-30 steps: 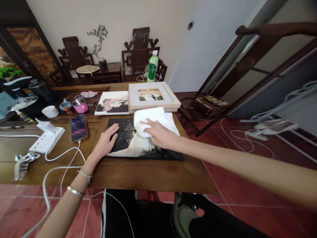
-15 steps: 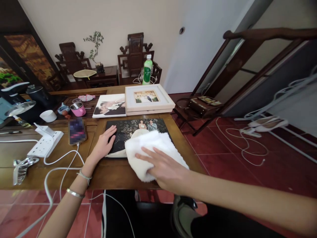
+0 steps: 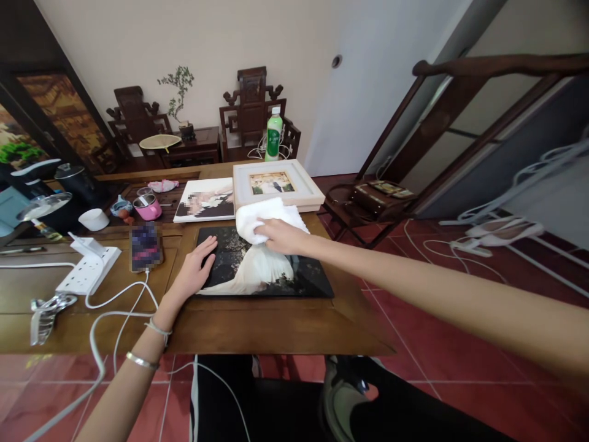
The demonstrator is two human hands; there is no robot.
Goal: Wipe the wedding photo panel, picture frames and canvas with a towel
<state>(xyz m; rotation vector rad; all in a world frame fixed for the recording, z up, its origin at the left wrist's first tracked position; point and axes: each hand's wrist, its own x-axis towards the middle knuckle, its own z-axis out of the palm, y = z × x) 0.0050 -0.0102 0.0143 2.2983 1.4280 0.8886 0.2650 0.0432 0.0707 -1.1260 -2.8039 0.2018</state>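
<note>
A dark wedding photo panel (image 3: 304, 279) lies flat on the wooden table (image 3: 276, 328), with a white gown trailing across its lower part. My left hand (image 3: 197, 265) rests on the panel's left edge, fingers stretched out. A white towel (image 3: 264, 215) is under my right hand (image 3: 280, 235), which grips it against the panel's far edge. The towel and hand cover the upper part of the picture. Just behind are a framed photo (image 3: 239, 181) on the right and a white-edged photo panel (image 3: 207, 197) on the left.
To the left are a phone (image 3: 146, 247) on a cable, a white power strip (image 3: 94, 270), a silver claw clip (image 3: 46, 316), a pink cup (image 3: 150, 209) and a white cup (image 3: 94, 219). A green bottle (image 3: 274, 135) stands behind the frame. A wooden chair (image 3: 368, 202) stands right of the table.
My right hand has slid the towel away from me, from the panel's near right part to its far edge, uncovering the gown. My left hand stays on the left edge.
</note>
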